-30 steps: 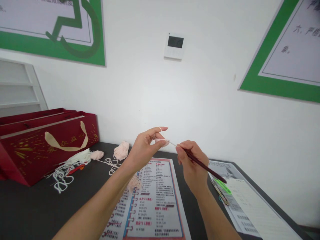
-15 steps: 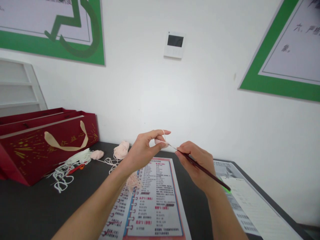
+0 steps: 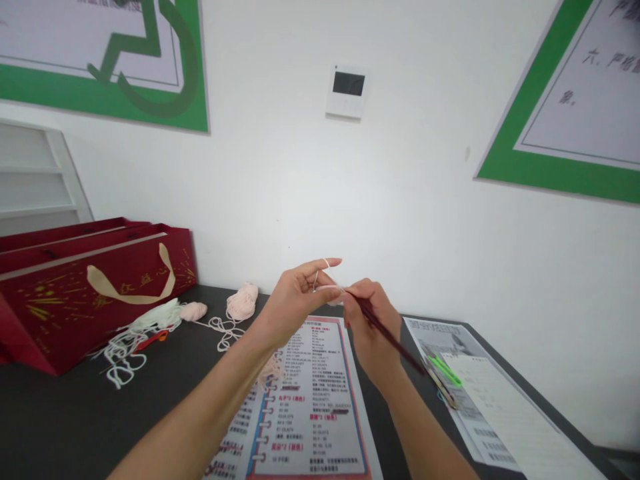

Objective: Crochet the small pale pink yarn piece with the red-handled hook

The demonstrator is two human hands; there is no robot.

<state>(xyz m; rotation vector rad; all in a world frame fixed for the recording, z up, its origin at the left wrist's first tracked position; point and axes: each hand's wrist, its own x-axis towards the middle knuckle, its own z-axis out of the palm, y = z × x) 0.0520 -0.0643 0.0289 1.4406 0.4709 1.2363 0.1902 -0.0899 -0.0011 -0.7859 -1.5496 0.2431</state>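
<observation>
My left hand (image 3: 305,290) pinches a small pale pink crochet piece (image 3: 336,299) between thumb and fingers. A strand of pale yarn (image 3: 327,265) loops over its raised index finger. My right hand (image 3: 374,323) grips a crochet hook (image 3: 393,339) with a dark red handle, held like a pen and slanting down to the right. The hook's tip meets the piece at my left fingertips, so the tip itself is mostly hidden. Both hands are close together above a printed pattern sheet (image 3: 325,393) on the dark table.
Pale pink yarn balls (image 3: 242,301) and a white yarn tangle (image 3: 127,347) lie left, with an orange-red tool (image 3: 153,339) among them. Red gift bags (image 3: 100,287) stand behind. At right, papers (image 3: 510,400) carry a green-handled tool (image 3: 445,371). A loose pink yarn heap (image 3: 270,373) rests on the pattern sheet.
My right hand has moved left with the hook, closing in on my left fingertips. The green-handled tool behind it has come into view. My left hand has barely moved.
</observation>
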